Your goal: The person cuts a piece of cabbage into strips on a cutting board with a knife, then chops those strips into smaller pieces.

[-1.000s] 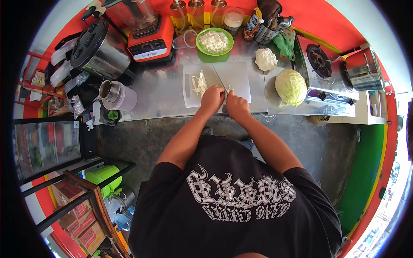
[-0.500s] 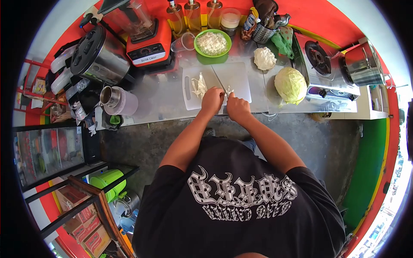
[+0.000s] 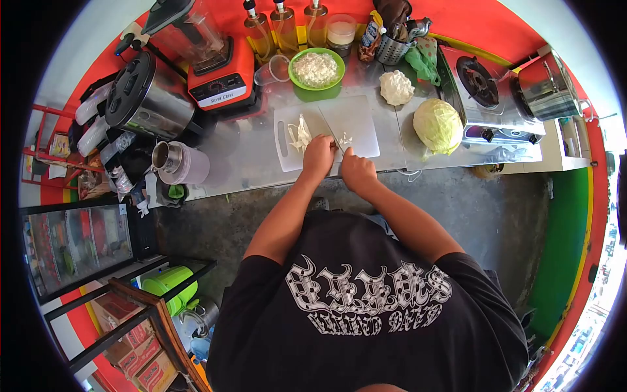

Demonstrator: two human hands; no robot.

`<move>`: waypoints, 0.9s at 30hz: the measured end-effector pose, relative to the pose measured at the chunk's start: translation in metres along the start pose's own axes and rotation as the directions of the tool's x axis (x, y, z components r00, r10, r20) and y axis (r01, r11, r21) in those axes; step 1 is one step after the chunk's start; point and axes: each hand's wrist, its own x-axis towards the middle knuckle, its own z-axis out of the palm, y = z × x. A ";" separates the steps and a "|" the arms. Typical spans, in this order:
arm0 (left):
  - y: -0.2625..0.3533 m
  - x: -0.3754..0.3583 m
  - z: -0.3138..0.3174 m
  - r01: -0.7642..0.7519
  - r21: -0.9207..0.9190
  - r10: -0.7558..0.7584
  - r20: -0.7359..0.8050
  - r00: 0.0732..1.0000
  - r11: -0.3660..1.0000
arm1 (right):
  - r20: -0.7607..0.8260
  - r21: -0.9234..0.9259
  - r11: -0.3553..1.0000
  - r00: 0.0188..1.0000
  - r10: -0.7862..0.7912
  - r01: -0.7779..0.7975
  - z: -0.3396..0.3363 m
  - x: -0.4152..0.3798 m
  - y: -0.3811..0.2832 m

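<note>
The right hand (image 3: 358,171), gripping the knife (image 3: 326,120), is sitting farther back than a moment ago, leaving white pieces (image 3: 346,139) more exposed just beyond its grip, suggesting cutting is progressing, while the left hand (image 3: 319,157) is curling beside pale strips (image 3: 300,134), its hold unclear.

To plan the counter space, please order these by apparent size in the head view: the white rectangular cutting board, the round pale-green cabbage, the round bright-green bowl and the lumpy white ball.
1. Cutting board
2. Cabbage and bowl: too alike to rank surely
3. Lumpy white ball
</note>
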 end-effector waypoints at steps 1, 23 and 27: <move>0.000 0.000 -0.001 -0.005 -0.024 0.005 -0.005 1.000 1.000 | -0.001 -0.002 1.000 1.000 -0.002 0.002 0.002 0.003 0.000; -0.002 -0.002 0.002 -0.023 0.089 0.023 -0.008 1.000 0.996 | 0.007 -0.043 0.998 0.999 -0.036 0.036 -0.003 0.006 0.001; 0.002 0.000 -0.002 0.010 0.085 -0.009 -0.005 1.000 0.996 | 0.022 -0.002 0.999 0.999 0.034 -0.034 0.004 0.004 -0.004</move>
